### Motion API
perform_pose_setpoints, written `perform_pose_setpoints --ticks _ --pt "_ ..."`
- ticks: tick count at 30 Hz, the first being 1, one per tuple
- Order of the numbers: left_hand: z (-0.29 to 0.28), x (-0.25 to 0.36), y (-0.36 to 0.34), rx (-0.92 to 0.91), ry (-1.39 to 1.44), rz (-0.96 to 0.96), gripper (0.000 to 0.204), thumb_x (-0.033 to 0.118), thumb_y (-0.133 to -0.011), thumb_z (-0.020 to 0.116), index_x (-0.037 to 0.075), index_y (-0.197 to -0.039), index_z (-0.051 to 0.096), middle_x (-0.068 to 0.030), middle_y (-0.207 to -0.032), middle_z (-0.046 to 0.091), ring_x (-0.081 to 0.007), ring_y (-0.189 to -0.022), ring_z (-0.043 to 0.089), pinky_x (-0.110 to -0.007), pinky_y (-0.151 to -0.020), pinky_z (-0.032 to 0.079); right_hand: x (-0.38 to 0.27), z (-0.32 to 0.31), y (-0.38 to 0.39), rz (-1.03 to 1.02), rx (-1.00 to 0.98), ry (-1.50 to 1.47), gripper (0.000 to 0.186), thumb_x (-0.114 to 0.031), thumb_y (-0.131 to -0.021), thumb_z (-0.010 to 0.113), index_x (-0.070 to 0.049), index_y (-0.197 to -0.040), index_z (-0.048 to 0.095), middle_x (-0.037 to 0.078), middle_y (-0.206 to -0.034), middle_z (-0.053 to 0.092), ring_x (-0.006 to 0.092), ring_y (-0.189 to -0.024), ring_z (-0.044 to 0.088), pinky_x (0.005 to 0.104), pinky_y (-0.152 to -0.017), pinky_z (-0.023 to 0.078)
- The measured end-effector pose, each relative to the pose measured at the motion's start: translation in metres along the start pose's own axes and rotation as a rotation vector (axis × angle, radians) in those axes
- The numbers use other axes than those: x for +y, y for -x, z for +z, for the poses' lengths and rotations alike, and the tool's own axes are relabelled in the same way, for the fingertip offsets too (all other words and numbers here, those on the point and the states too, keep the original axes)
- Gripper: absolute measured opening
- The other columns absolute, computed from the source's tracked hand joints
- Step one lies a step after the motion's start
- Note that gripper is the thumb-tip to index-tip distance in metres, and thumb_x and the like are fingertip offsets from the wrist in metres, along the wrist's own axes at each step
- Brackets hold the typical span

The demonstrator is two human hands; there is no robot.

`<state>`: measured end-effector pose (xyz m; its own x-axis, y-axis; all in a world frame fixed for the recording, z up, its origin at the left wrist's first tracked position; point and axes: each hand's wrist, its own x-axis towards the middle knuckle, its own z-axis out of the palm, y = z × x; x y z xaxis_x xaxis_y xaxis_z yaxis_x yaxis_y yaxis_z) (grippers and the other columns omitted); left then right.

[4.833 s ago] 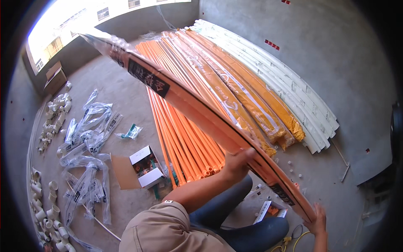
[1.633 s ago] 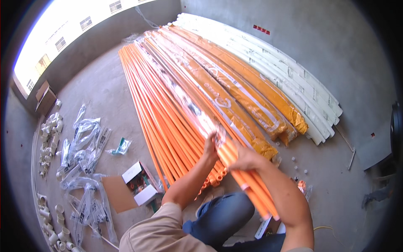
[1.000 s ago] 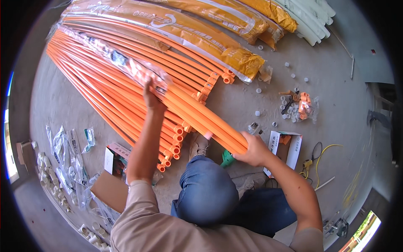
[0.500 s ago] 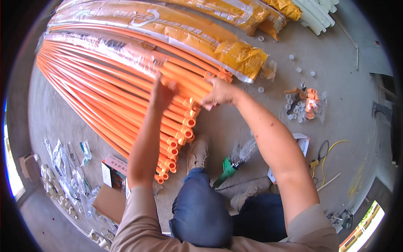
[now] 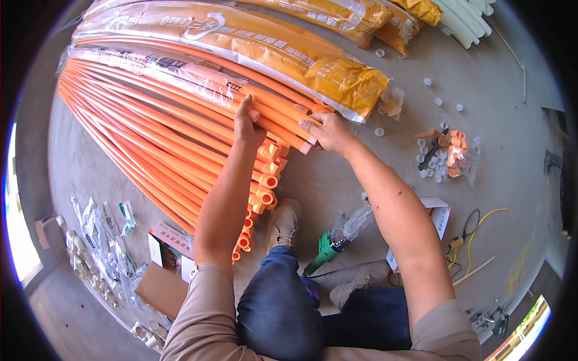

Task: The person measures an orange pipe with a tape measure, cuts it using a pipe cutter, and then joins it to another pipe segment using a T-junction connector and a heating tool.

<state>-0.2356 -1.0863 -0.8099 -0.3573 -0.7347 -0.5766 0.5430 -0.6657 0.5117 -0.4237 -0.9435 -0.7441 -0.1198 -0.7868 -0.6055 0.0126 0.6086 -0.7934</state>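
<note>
My left hand (image 5: 247, 126) is closed round a short-ended bundle of orange pipes (image 5: 277, 117), just below where a clear printed plastic sleeve (image 5: 180, 75) covers it. My right hand (image 5: 325, 131) grips the bundle's near ends, some tipped in pale pink. The bundle lies over a fanned pile of long orange pipes (image 5: 138, 144), whose socket ends (image 5: 268, 180) point toward me. Orange-wrapped pipe packs (image 5: 343, 84) lie just beyond.
White pipes (image 5: 466, 24) lie at the back. Loose caps and orange fittings (image 5: 457, 144) are scattered right. A green power tool (image 5: 322, 253), yellow cable (image 5: 481, 219) and box (image 5: 433, 207) are near my legs. Plastic bags (image 5: 105, 240), cardboard (image 5: 153, 286) and white fittings (image 5: 78, 246) lie left.
The sleeved bundle, earlier held raised diagonally, has come down onto the pipe pile. My right hand has moved up and left with its ends. My knee has moved, revealing the green tool.
</note>
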Motion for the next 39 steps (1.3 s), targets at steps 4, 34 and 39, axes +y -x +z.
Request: perform_pose_setpoints --ticks 4,34,39 --pt "-0.018 0.0 -0.008 0.11 -0.14 0.025 0.032 0.029 -0.097 0.059 0.003 -0.116 0.062 -0.0086 -0.106 0.069 -0.0263 -0.112 0.063 -0.046 -0.107 0.046 0.017 -0.012 0.011 -0.134 0.073 0.363 0.041 -0.04 -0.094 0.068 0.0 -0.105 0.072 0.02 -0.084 0.072 0.0342 -0.085 0.071 0.0441 -0.077 0.054" --pt "0.104 -0.047 0.187 -1.024 -2.238 0.791 0.027 0.023 -0.076 0.078 0.011 -0.094 0.061 -0.0143 -0.078 0.067 -0.0385 -0.077 0.068 -0.051 -0.067 0.052 0.097 -0.092 0.455 -0.049 0.544 0.77 0.038 -0.035 -0.08 0.08 -0.002 -0.077 0.062 0.021 -0.069 0.064 0.0428 -0.068 0.065 0.0495 -0.061 0.05" --pt "0.096 -0.019 0.199 -1.143 -2.26 0.744 0.022 0.025 -0.075 0.075 0.012 -0.084 0.06 -0.0148 -0.069 0.065 -0.04 -0.069 0.067 -0.052 -0.06 0.051 0.095 -0.073 0.487 0.05 0.524 0.765 0.035 -0.034 -0.085 0.076 -0.002 -0.086 0.062 0.022 -0.083 0.067 0.0449 -0.08 0.065 0.0516 -0.07 0.052"
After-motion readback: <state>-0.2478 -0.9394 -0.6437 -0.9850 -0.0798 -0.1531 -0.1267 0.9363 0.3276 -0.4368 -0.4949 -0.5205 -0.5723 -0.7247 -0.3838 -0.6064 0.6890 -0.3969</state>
